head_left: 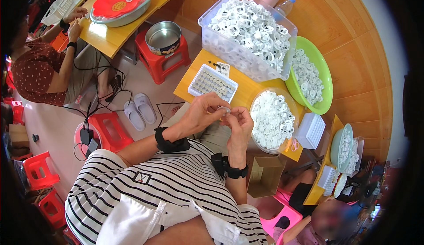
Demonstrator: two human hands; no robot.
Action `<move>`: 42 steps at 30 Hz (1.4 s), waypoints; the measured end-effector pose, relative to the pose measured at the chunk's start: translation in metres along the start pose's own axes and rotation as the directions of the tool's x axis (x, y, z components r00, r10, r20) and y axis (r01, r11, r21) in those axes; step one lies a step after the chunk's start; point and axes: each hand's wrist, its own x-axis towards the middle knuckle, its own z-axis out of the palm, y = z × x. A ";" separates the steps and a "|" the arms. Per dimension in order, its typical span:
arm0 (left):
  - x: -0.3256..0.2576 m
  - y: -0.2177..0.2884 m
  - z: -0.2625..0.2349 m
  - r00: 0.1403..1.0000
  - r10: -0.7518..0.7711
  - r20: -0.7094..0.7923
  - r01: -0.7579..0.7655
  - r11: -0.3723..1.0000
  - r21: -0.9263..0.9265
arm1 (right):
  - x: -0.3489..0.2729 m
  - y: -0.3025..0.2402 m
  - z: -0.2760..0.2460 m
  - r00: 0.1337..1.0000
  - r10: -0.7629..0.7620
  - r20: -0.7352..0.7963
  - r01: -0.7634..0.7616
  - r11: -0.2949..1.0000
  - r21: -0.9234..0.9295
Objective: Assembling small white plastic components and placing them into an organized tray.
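Observation:
My left hand (204,111) and my right hand (239,122) meet over the near edge of the yellow table (244,96). Both are closed, thumbs and fingertips pinching a small white plastic piece (225,109) between them; fingers cover much of it, so its exact shape is unclear. Just beyond my left hand lies a white tray (192,87) with rows of small round silvery discs (213,83). To the right of my right hand stands a clear round tub (252,132) heaped with small white plastic parts (273,119).
At the back, a clear bin (234,64) overflows with white ring-shaped parts beside a green basin (326,86). A white gridded box (310,131) and orange scissors (292,145) lie right. A cardboard box (265,176) sits below. Red stools (163,62) and another person (44,70) are left.

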 end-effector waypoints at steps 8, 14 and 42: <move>-0.004 0.004 0.000 0.992 0.125 -0.030 -0.120 0.985 0.126 | -0.004 0.005 0.004 0.998 -0.062 -0.014 0.062 0.998 0.026; -0.001 -0.001 0.000 0.989 -0.147 -0.031 0.139 0.971 -0.196 | -0.005 0.008 0.011 0.973 -0.227 -0.051 0.212 0.955 -0.206; -0.005 0.001 0.004 0.976 0.217 -0.025 -0.197 0.926 0.323 | -0.004 0.007 0.013 0.776 -0.628 0.065 0.474 0.512 -0.716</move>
